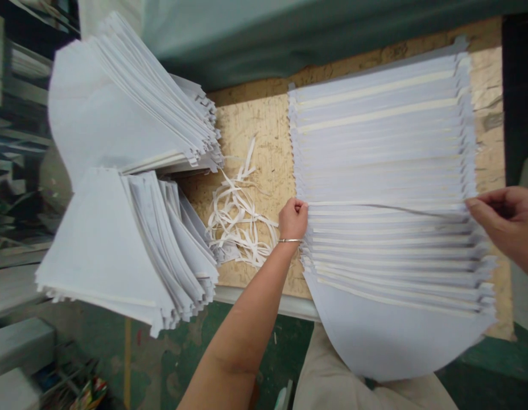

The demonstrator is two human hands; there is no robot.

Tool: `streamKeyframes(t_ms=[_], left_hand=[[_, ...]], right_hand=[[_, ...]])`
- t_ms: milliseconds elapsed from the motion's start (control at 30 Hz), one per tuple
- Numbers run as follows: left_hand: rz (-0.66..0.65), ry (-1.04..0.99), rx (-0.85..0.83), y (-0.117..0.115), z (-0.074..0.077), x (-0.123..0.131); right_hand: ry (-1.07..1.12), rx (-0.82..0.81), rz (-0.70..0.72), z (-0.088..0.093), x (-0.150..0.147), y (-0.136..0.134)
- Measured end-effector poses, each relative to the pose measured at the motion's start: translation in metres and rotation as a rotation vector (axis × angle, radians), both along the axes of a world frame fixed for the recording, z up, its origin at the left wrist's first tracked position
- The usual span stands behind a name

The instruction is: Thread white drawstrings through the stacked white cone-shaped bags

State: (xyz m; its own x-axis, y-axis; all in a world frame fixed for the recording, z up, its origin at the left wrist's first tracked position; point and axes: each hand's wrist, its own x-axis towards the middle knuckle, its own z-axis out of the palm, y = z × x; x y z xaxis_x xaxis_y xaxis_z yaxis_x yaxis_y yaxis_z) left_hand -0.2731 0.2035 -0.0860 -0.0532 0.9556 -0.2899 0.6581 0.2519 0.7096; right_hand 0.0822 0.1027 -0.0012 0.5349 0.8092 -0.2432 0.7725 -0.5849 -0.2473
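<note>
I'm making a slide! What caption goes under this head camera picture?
The left hand and right hand touch opposite edges of a fanned stack of white sheets on a wooden board.

Stacked sheets [387, 171]: matt white paper. Tabletop [264, 131]: rough pale wood (scuffed, patchy). Bangle [289, 240]: glossy metal.

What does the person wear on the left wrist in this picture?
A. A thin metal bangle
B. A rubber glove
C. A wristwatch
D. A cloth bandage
A: a thin metal bangle circles the wrist just behind the left hand.
</note>
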Motion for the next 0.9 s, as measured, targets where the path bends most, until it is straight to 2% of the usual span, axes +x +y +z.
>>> streamKeyframes(t_ms=[367,533,767,900], left_hand=[[-0.032,0.094,0.010,0.000,-0.001,0.001],[-0.050,0.190,0.019,0.002,0.005,0.003],[-0.041,0.193,0.057,0.004,0.005,0.001],[-0.039,0.185,0.055,0.003,0.006,0.002]], right_hand=[[-0.021,0.129,0.000,-0.010,0.000,0.002],[0.105,0.094,0.035,-0.020,0.004,0.005],[0.108,0.056,0.053,-0.025,0.006,0.010],[0.101,0.112,0.022,-0.034,0.007,0.010]])
